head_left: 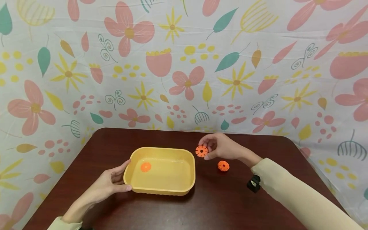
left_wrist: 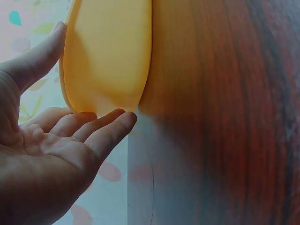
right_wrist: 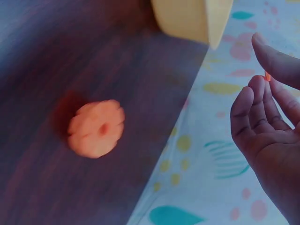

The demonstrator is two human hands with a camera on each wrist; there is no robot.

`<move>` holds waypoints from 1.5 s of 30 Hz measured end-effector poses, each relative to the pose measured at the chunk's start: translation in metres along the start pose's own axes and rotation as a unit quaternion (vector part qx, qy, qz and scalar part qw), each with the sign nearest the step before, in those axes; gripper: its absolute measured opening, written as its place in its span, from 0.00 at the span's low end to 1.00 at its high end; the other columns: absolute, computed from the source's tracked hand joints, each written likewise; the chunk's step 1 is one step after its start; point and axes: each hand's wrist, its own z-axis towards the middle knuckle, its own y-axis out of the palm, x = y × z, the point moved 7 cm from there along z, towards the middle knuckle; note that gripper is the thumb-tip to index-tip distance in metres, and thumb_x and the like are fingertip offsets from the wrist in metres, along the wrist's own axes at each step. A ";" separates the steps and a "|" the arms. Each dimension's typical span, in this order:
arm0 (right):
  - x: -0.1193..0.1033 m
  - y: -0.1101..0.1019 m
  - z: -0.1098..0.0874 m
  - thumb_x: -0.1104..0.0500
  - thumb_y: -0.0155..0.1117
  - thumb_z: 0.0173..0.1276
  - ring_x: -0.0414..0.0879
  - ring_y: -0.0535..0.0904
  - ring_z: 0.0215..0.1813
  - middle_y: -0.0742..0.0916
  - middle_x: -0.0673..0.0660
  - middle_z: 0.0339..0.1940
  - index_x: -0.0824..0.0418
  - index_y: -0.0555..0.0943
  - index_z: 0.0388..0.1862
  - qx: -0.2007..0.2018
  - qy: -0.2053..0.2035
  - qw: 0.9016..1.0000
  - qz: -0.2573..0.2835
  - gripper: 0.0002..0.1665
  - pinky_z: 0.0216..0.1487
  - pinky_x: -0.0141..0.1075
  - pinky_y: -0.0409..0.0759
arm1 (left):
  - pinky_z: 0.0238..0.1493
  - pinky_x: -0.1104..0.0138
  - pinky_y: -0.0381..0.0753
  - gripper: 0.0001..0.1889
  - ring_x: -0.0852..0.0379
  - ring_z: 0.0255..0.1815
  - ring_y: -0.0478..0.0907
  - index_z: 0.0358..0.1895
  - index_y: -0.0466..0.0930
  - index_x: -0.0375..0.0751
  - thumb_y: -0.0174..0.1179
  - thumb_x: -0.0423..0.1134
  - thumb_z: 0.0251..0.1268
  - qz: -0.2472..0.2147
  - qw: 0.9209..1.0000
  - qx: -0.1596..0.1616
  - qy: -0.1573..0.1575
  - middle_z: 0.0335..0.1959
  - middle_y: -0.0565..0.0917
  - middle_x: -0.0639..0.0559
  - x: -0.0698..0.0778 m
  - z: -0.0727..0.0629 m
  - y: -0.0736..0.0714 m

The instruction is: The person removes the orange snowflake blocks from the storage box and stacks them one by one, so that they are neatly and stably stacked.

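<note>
A yellow plastic tray [head_left: 161, 190] with rounded corners and raised walls is on the table. My left hand [head_left: 107, 183] grips its left end, thumb at the near corner and fingers against the end wall; in the left wrist view the fingers [left_wrist: 110, 133] meet that wall. An orange notched disc [head_left: 146, 167] lies inside the tray, toward its left. Just past the tray's right rim, my right hand [head_left: 223, 147] pinches another orange notched disc [head_left: 202, 151] between thumb and fingers. Below that hand more orange notched disc pieces [head_left: 223, 165] lie on the table, seemingly stacked.
The dark brown table [head_left: 184, 210] has a glossy wood-grain top with rounded far corners. Behind it hangs a white cloth [head_left: 184, 105] printed with flowers and leaves. A small black device [head_left: 254, 183] is strapped at the right sleeve cuff.
</note>
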 end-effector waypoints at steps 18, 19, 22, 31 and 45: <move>0.065 -0.018 -0.060 0.66 0.84 0.59 0.50 0.74 0.35 0.81 0.61 0.37 0.65 0.85 0.54 0.060 0.032 0.997 0.022 0.24 0.33 0.34 0.75 | 0.62 0.63 0.81 0.51 0.36 0.76 0.64 0.84 0.49 0.31 0.74 0.31 0.65 -0.001 1.000 0.000 -0.002 0.82 0.54 0.31 0.001 -0.001 0.001; 0.068 -0.018 -0.062 0.66 0.84 0.58 0.50 0.74 0.35 0.82 0.62 0.37 0.65 0.85 0.54 0.063 0.034 0.997 0.025 0.24 0.33 0.34 0.75 | 0.62 0.63 0.81 0.51 0.36 0.76 0.64 0.84 0.49 0.31 0.74 0.31 0.65 -0.001 1.000 0.000 -0.001 0.82 0.54 0.31 0.001 -0.001 0.001; 0.078 -0.018 -0.069 0.66 0.84 0.58 0.50 0.73 0.35 0.82 0.63 0.39 0.65 0.85 0.54 0.066 0.039 0.996 0.035 0.25 0.33 0.34 0.75 | 0.62 0.62 0.81 0.51 0.35 0.76 0.64 0.84 0.49 0.31 0.74 0.31 0.65 0.000 1.000 -0.002 0.001 0.82 0.54 0.31 0.001 -0.001 0.001; 0.098 -0.012 -0.080 0.65 0.83 0.60 0.52 0.72 0.35 0.82 0.61 0.42 0.67 0.85 0.54 0.065 0.053 0.996 0.034 0.25 0.33 0.35 0.73 | 0.62 0.63 0.81 0.51 0.34 0.75 0.65 0.84 0.50 0.31 0.74 0.31 0.65 0.005 1.000 0.000 -0.001 0.82 0.55 0.30 0.002 -0.001 0.001; 0.109 -0.006 -0.081 0.65 0.84 0.58 0.59 0.72 0.37 0.81 0.63 0.41 0.64 0.86 0.52 0.071 0.059 0.995 0.027 0.24 0.33 0.34 0.69 | 0.61 0.64 0.81 0.51 0.31 0.76 0.63 0.85 0.49 0.32 0.74 0.32 0.65 0.001 1.000 0.004 -0.004 0.83 0.53 0.31 0.000 -0.001 0.000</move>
